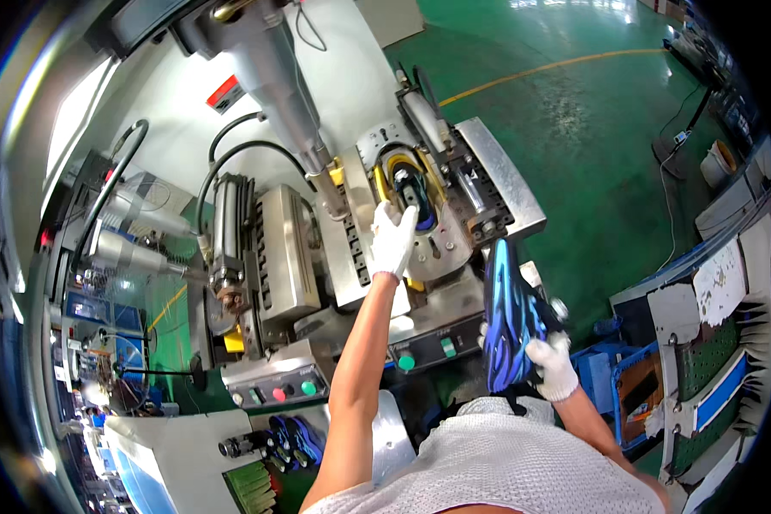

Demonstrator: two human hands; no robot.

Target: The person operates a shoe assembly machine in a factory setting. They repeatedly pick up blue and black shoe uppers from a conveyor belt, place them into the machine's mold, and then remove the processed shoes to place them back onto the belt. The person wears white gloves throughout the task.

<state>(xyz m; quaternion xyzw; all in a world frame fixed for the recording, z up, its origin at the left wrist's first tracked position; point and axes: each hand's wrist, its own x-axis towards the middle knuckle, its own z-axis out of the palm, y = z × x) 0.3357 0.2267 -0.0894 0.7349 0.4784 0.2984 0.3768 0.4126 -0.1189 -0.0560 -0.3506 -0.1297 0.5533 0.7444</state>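
Note:
My right hand (552, 367), in a white glove, grips a blue and purple shoe (512, 321) with wavy streaks, held upright in front of my body. My left hand (394, 244), also gloved, reaches forward with thumb and fingers apart at the near end of a dark shoe with blue edging (409, 188). That shoe sits between yellow pads (381, 182) in the machine's right-hand station. Whether my left fingertips touch it, I cannot tell.
A thick metal press column (274, 86) stands beyond my left hand. Control panels with green and red buttons (293, 391) line the machine's front. More shoes (295, 441) lie at the lower left. Blue crates (604, 373) stand right, past my right hand.

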